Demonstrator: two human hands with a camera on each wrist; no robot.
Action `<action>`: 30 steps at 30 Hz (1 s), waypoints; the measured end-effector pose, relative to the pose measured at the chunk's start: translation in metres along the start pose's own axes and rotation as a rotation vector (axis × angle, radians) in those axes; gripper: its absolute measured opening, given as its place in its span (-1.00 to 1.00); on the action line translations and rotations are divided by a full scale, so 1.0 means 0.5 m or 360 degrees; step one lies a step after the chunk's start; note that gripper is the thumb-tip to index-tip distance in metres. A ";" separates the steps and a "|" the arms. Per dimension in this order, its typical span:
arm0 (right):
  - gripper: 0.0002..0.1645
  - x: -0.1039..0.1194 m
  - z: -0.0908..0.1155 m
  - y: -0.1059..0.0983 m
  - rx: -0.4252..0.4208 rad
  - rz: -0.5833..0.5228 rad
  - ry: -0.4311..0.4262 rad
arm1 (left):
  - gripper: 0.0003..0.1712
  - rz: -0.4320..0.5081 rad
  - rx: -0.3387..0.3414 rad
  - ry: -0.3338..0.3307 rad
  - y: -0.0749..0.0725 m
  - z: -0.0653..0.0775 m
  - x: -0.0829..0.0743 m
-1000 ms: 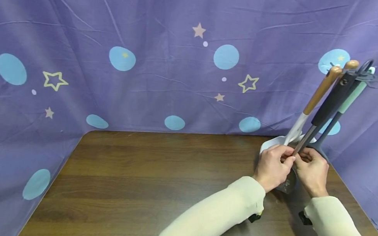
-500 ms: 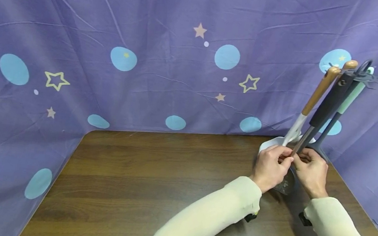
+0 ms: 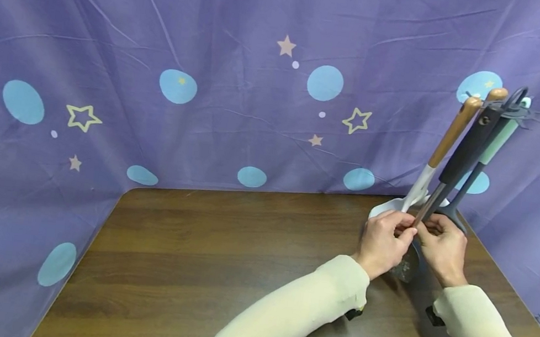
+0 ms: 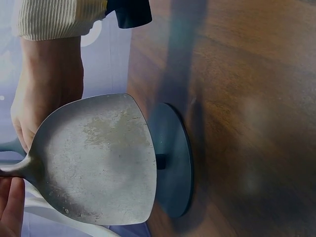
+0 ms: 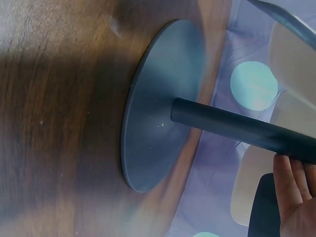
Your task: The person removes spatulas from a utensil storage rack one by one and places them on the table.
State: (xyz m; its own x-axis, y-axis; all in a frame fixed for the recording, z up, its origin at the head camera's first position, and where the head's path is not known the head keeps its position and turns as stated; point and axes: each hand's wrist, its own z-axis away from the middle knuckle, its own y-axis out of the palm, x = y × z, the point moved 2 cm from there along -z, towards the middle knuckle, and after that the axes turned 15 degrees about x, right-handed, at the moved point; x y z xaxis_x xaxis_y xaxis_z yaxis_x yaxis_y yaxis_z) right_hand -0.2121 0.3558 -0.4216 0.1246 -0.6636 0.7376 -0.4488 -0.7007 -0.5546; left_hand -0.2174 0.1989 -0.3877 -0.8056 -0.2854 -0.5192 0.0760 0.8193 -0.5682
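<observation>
Several long kitchen utensils hang around a dark round-based utensil stand [image 5: 160,108] at the right of the table. Nearest is a metal wok spatula [image 4: 98,158] with a black handle [image 3: 467,146], its worn blade hanging in front of the pole [image 5: 222,126]. My left hand [image 3: 381,242] pinches the spatula's neck between thumb and fingers, just above the blade. On the other side, my right hand [image 3: 442,252] holds the stand's pole, its fingertips [image 5: 282,165] against it. The hands nearly meet in the head view, partly hiding the pole.
Behind the spatula hang white utensils with wooden handles [image 3: 448,139] and a dark one with a mint-green handle [image 3: 498,141]. Thin dark hooks [image 3: 518,112] spread from the stand's top. A purple curtain [image 3: 235,120] encloses the brown wooden table [image 3: 221,241].
The utensil tops and both hands have shifted slightly left. The left hand keeps its pinch on the wok spatula, and the right hand stays beside it.
</observation>
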 end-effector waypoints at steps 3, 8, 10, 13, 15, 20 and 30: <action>-0.86 0.002 0.001 0.003 -0.0001 -0.0015 -0.0009 | -0.87 0.0005 0.0000 0.0003 -0.004 0.003 0.001; -0.86 0.007 0.005 0.010 0.0017 -0.0018 0.0010 | -0.87 0.0028 0.0005 0.0004 -0.012 0.008 0.002; -0.86 0.009 0.008 0.012 0.0016 -0.0010 0.0016 | -0.87 0.0035 0.0013 -0.0001 -0.013 0.011 0.002; -0.86 0.010 0.010 0.013 0.0010 0.0006 0.0021 | -0.88 0.0031 0.0020 -0.0008 -0.016 0.014 0.002; -0.85 0.011 0.013 0.014 0.0010 0.0006 0.0026 | -0.88 0.0032 0.0024 -0.0010 -0.017 0.017 0.002; -0.82 0.013 0.017 0.017 0.0025 0.0001 0.0038 | -0.87 0.0024 0.0033 -0.0009 -0.023 0.024 0.005; -0.87 0.023 0.019 0.027 0.0022 -0.0003 -0.0010 | -0.86 0.0032 0.0022 0.0029 -0.035 0.031 0.008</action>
State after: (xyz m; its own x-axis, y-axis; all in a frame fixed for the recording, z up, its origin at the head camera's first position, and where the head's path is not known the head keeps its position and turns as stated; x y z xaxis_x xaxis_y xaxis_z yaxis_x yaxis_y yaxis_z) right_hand -0.2082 0.3365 -0.4243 0.1309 -0.6640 0.7362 -0.4364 -0.7053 -0.5586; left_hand -0.2126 0.1756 -0.3897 -0.8144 -0.2596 -0.5190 0.1005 0.8177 -0.5668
